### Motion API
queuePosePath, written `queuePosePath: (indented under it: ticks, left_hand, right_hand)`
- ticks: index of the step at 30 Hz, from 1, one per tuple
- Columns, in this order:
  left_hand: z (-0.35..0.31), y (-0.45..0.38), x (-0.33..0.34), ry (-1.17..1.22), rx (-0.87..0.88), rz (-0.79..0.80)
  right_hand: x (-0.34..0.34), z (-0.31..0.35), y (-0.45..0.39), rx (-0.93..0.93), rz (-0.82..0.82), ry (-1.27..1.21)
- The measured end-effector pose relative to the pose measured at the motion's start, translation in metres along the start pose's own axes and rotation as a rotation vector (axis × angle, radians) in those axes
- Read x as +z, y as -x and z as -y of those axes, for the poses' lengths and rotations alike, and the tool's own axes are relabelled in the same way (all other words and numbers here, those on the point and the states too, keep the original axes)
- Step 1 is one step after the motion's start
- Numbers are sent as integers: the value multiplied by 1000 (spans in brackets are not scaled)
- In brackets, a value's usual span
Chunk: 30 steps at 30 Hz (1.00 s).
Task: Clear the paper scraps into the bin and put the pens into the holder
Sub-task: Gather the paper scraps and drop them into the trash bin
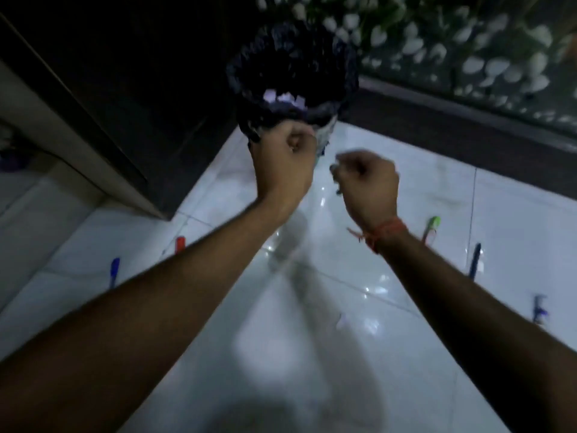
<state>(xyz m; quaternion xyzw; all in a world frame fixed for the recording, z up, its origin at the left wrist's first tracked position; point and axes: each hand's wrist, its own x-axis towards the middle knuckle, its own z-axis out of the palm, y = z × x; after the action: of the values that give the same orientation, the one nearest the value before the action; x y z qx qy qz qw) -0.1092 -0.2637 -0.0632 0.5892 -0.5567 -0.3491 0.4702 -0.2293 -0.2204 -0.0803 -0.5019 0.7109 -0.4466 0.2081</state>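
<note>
dim, blurred view. on my far left a blue pen (114, 271) and a red pen (180, 244) lie on the white floor (312, 354). left hand (288, 157) curled at the near rim of the black-lined bin (293, 79); paper scraps (285, 98) show inside. right hand (367, 179) curled just beside it, apart; can't tell what either holds. further right: green pen (432, 228), dark blue pen (475, 260).

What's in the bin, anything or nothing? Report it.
Not empty. The bin, lined with a dark bag, shows pale paper scraps inside near its front rim. How full it is cannot be told; the rest is too dark.
</note>
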Motion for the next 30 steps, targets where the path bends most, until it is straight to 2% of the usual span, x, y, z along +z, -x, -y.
queuePosePath:
  ticks: [3, 6, 10, 14, 17, 19, 21, 23, 25, 27, 30]
  left_hand:
    - [63, 83, 24, -88, -202, 239]
    - [95, 139, 32, -216, -306, 430]
    - [103, 157, 29, -302, -338, 438]
    - [98, 155, 28, -314, -315, 439]
    - [96, 145, 28, -239, -307, 402]
    - [87, 134, 26, -119, -321, 343]
    - [67, 109, 22, 36, -288, 252]
    - [37, 69, 14, 174, -151, 128]
    - [2, 17, 4, 220, 18, 0]
    - [-26, -40, -4, 248, 54, -81]
    - [-45, -112, -9, 150, -54, -74]
  right_hand:
    - [-12, -73, 92, 157, 285, 250]
    - [-24, -111, 152, 256, 457, 417]
    - [-29, -121, 177, 173, 556, 586]
    - [-18, -123, 185, 81, 527, 586]
    - [-14, -125, 180, 54, 553, 564]
    - [-15, -111, 163, 96, 489, 463]
    - [-15, -76, 130, 34, 278, 291]
    - [-13, -31, 79, -67, 54, 117]
    - [-8, 16, 17, -96, -75, -41]
    - [2, 53, -46, -82, -133, -141]
    - [24, 77, -118, 12, -108, -134]
